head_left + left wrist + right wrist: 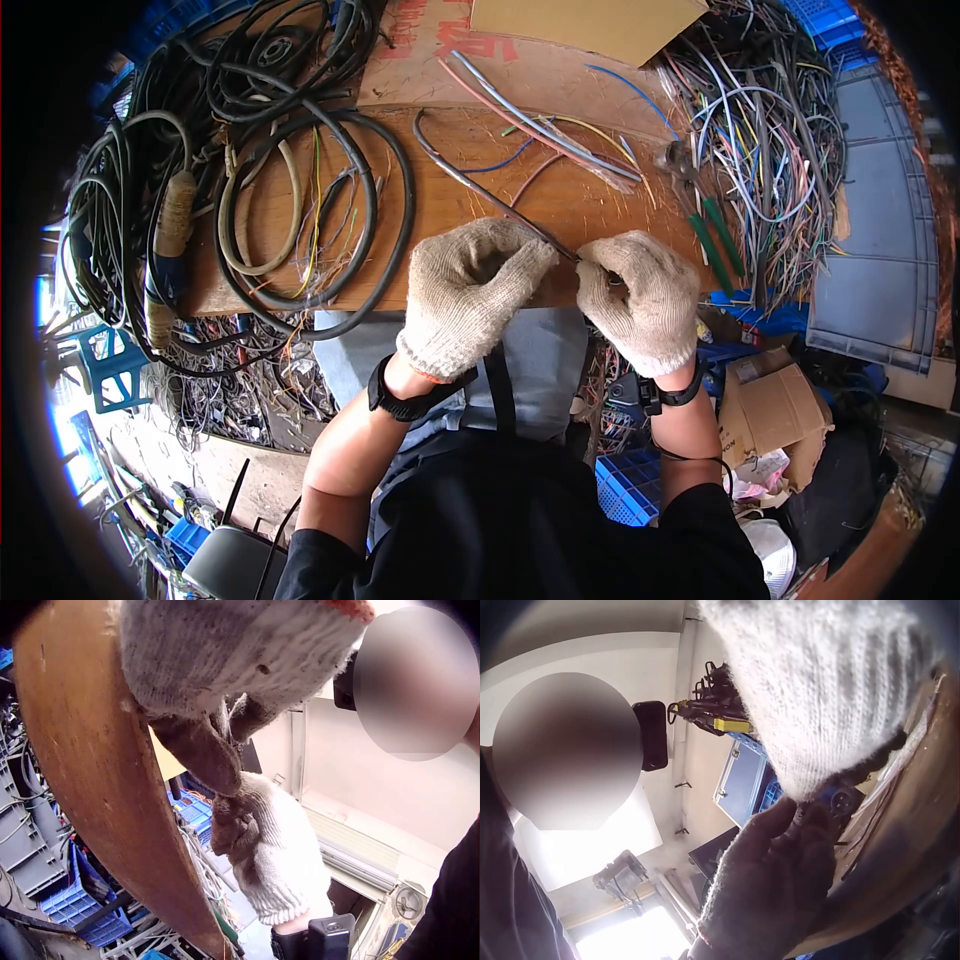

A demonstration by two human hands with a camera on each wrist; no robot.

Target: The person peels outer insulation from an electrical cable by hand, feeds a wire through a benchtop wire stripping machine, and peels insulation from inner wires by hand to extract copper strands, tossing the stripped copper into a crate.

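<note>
Both hands wear off-white knitted gloves and meet at the front edge of a wooden table (560, 200). A thin dark cable (470, 183) runs from the table top down to them. My left hand (470, 290) pinches the cable between thumb and fingers near its lower end. Just to the right, my right hand (645, 295) pinches the end of it with curled fingers. In the left wrist view the fingertips of the left glove (195, 750) and the right glove (270, 840) almost meet; the cable end is hidden between them.
Thick black cable coils (375, 250) lie at left. Cut wires (520, 110) lie ahead of the hands, with green-handled cutters (712, 235) to their right. Beyond those is a large heap of thin wires (770, 160). A cardboard box (590, 25) stands at the back.
</note>
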